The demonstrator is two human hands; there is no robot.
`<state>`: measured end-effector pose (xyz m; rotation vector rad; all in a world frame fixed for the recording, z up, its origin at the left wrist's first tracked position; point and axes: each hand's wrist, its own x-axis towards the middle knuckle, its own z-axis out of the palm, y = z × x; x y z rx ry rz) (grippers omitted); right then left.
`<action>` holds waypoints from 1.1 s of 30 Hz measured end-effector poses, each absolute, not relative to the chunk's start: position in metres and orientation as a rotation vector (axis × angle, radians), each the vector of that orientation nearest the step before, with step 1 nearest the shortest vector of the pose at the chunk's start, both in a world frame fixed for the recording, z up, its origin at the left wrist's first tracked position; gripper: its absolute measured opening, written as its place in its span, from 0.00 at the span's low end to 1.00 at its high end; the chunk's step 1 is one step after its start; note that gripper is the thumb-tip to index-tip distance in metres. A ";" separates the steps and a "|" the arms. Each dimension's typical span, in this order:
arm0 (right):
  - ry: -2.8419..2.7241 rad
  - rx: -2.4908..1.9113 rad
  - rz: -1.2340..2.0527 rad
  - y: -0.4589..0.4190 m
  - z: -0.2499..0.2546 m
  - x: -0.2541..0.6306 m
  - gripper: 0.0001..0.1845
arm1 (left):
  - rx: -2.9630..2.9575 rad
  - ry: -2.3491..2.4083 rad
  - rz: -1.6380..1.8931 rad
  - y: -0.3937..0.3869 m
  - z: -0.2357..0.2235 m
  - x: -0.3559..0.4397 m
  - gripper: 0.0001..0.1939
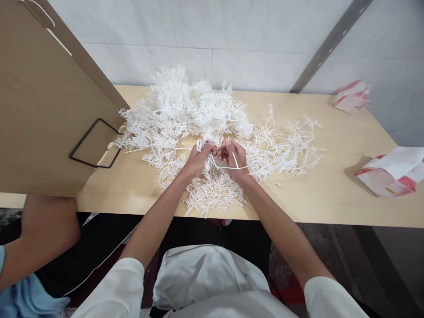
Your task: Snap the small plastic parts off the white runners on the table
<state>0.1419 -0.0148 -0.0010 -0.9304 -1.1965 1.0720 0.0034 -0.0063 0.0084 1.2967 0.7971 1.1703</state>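
My left hand [198, 160] and my right hand [236, 160] are close together over the middle of the table. Both have their fingers closed in a pinch around a thin white branched plastic sprue [225, 167], whose stems stick out between and below the hands. Behind them rises a large heap of similar white branched plastic pieces [185, 106]. Loose small white sticks [215, 196] lie in a pile just under my wrists. To the right is a looser bunch of bare, thin white stems [294, 145]. The fingertips are partly hidden.
A tall brown board [49, 106] with a black wire frame [96, 143] stands on the left. Beyond it shows a co-worker's arm [43, 234]. Two red-and-white paper packets [391, 172] sit on the wooden table [331, 194] at the right. A tiled wall [251, 39] closes the back.
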 end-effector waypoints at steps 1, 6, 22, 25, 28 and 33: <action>-1.100 -0.915 1.077 -0.012 -0.002 0.144 0.21 | 1.244 0.800 1.203 -0.005 0.009 0.003 0.21; -1.206 -1.006 0.987 -0.009 -0.002 0.152 0.19 | 1.226 0.929 1.310 -0.004 0.006 0.002 0.21; -1.560 -1.107 0.629 -0.020 0.001 0.151 0.12 | 1.740 1.061 1.073 -0.006 0.007 -0.004 0.17; -1.611 -1.119 0.649 -0.021 0.005 0.152 0.11 | 1.725 1.050 1.053 -0.007 0.008 -0.004 0.17; -1.630 -1.137 0.637 -0.023 0.005 0.150 0.08 | 1.674 1.020 1.050 -0.008 0.008 -0.003 0.15; -1.731 -1.271 0.436 -0.021 0.001 0.149 0.05 | 1.693 1.056 1.063 -0.013 0.011 0.000 0.08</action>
